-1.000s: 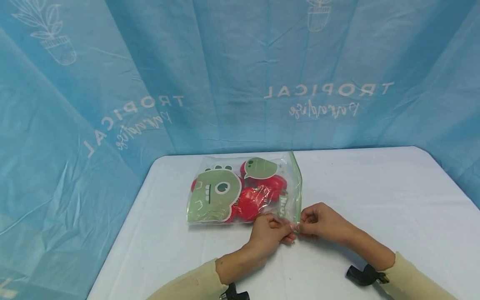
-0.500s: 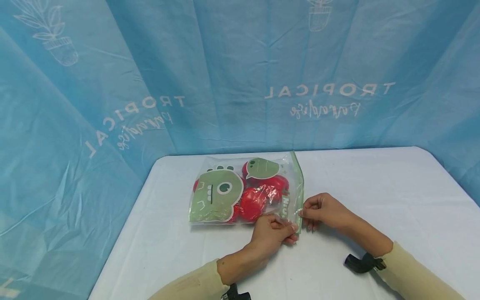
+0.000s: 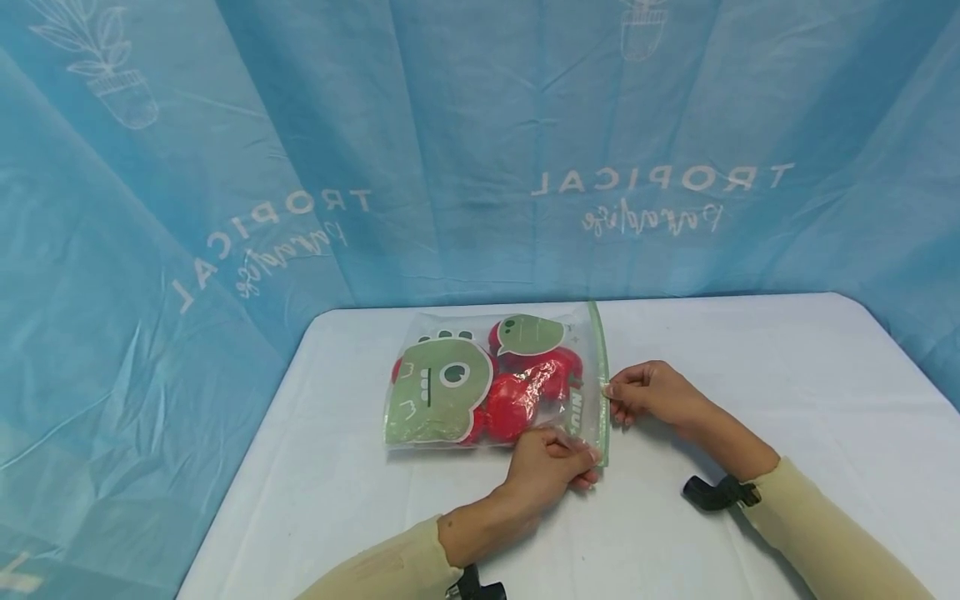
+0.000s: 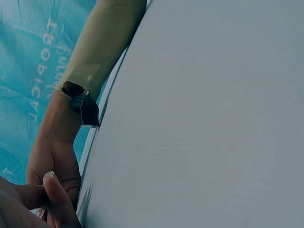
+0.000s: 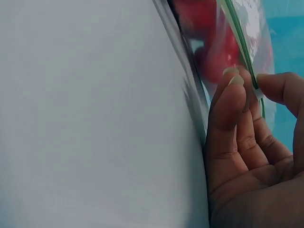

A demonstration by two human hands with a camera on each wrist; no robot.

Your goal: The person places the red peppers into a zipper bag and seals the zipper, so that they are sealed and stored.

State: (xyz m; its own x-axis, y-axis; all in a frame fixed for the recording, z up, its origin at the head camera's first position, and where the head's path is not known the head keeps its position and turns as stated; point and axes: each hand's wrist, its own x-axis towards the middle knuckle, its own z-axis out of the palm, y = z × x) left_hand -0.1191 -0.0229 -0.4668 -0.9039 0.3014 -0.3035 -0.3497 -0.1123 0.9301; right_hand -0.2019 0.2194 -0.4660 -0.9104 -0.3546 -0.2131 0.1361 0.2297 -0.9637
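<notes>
A clear zip bag (image 3: 442, 408) with a green cartoon monster print lies flat on the table, holding several glossy red rounded things (image 3: 512, 407). Its green zip strip (image 3: 602, 342) runs along the right side. My left hand (image 3: 551, 467) pinches the near right corner of the bag between thumb and fingers. About halfway up the strip, my right hand (image 3: 652, 396) pinches a small whitish slider (image 5: 259, 93), thumb on one side and fingers on the other. In the left wrist view the left fingers (image 4: 59, 199) hide most of the bag.
The bag is on a white-covered table (image 3: 750, 375), towards its back left. Behind stands a blue printed curtain (image 3: 480, 167). Each wrist wears a black camera mount, the right one (image 3: 720, 493) just above the table.
My right hand has slid away from me along the zip strip, from the near corner to about its middle. My left hand keeps hold of the corner; the bag has shifted slightly right.
</notes>
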